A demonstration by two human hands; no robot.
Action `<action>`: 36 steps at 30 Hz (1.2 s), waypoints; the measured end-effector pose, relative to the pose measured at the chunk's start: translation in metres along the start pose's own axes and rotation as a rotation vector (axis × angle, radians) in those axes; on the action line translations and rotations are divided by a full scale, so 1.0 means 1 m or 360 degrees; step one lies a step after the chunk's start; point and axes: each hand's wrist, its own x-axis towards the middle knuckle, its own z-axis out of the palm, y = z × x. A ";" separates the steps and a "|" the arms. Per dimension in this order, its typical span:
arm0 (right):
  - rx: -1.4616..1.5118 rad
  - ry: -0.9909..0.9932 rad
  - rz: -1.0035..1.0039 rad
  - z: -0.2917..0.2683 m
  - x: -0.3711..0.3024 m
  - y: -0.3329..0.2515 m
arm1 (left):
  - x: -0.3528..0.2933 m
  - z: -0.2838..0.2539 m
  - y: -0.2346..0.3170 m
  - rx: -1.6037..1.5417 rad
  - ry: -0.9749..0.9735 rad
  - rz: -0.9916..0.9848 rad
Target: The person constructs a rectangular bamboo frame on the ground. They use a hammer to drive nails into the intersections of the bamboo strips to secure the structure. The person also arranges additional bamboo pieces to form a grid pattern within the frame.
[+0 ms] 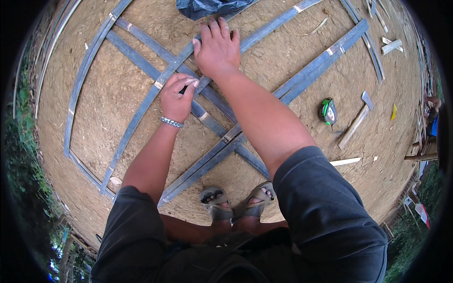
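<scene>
Dark grey slats (141,113) with pale bands, like split bamboo, lie crossed in a lattice on the ground. My left hand (177,99), wearing a chain bracelet (171,122), is curled closed around the end of a slat that runs up under my right hand. Something dark shows between its thumb and fingers, too small to make out. Ahead and to the right, my right hand (218,51) lies palm down over the slats where they meet, fingers stretched forward. Its palm hides part of that crossing. Just past the fingertips sits a dark plastic bag (207,7).
To the right lie a green-and-black tape measure (328,111), a hatchet (356,119) with a wooden handle, a pale stick (345,162) and a yellow scrap (393,112). My sandalled feet (236,200) stand beside the near slats. Part of another person (432,111) shows at the right edge.
</scene>
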 end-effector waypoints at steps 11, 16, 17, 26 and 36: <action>0.0088 0.0058 -0.0015 -0.001 0.001 -0.003 | -0.005 0.004 -0.004 0.0199 0.0147 0.0293; 0.0788 0.0297 -0.0140 -0.020 -0.010 0.027 | -0.004 0.012 -0.015 0.0354 0.0143 0.0460; 0.0856 0.0414 -0.0170 -0.037 -0.026 0.037 | -0.006 0.015 -0.015 0.0377 0.0125 0.0435; -0.0480 0.0883 0.1504 -0.146 -0.213 0.311 | -0.010 0.013 -0.022 0.0407 0.0118 0.0511; -0.0281 0.0007 0.1924 -0.172 -0.296 0.425 | -0.006 0.015 -0.017 0.0382 0.0092 0.0437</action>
